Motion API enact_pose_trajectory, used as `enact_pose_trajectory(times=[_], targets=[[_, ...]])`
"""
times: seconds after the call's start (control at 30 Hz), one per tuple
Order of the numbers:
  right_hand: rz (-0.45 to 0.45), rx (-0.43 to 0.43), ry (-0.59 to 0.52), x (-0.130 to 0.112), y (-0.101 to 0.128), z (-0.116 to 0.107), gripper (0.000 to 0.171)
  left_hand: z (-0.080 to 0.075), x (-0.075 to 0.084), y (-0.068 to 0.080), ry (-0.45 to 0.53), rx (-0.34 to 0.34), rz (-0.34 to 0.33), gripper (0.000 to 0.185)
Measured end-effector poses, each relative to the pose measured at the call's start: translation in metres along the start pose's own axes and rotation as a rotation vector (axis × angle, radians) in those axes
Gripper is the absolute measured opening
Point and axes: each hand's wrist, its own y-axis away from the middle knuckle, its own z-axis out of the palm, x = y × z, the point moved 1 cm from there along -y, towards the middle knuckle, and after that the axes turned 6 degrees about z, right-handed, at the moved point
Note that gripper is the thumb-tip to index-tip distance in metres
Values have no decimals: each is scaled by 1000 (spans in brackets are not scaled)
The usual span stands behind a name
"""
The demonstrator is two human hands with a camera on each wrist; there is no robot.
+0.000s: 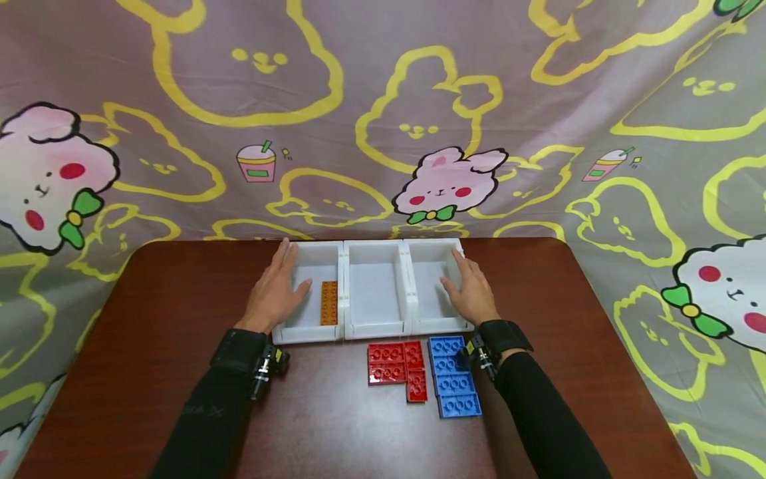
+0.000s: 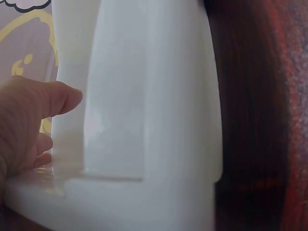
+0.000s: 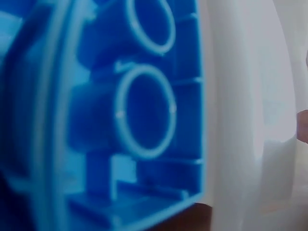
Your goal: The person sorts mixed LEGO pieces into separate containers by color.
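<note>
The white three-bin tray [image 1: 377, 329] sits at the back middle of the counter [image 1: 149, 332], with an orange plate [image 1: 329, 303] lying in its left bin. The left hand [image 1: 276, 293] and right hand [image 1: 473, 293] press flat against its two outer walls, each grip apart with straight fingers. Pushed unevenly, the tray could skew or slide forward into the red plates [image 1: 396, 366] and blue plates [image 1: 455, 376] just in front
</note>
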Motion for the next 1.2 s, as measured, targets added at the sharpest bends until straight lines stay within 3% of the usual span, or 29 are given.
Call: enact_pose_trajectory(times=[0.07, 0.17, 0.3, 0.37, 0.43, 0.53, 0.6, 0.77, 0.9, 1.07, 1.2], targets=[[-2, 8, 1, -2, 4, -3, 69, 1, 0, 0, 2, -5, -9, 78], [-61, 138, -16, -12, 14, -10, 58, 2, -1, 0, 2, 3, -13, 79], [-281, 336, -19, -44, 45, -16, 32, 2, 0, -3, -7, 31, -7, 79], [-415, 300, 12, -65, 64, -15, 25, 0, 1, -4, -17, 40, -5, 78], [-540, 204, 67, -83, 81, -8, 20, -1, 2, -5, -26, 39, -6, 78], [-660, 35, 156, -100, 99, 9, 17, -2, 2, -4, -28, 31, -17, 78], [-715, -4, 243, -105, 105, 20, 16, -2, 2, -3, -24, 23, -28, 78], [-742, -3, 394, -106, 108, 40, 19, 1, 2, 0, -27, 15, -40, 78], [-704, -19, 401, -107, 109, 48, 18, 2, 1, 0, -31, 21, -45, 78], [-654, -75, 401, -108, 111, 53, 34, 0, 2, 0, -29, 31, -40, 77], [-640, -115, 415, -111, 111, 56, 37, 0, 3, 0, -23, 32, -34, 77]])
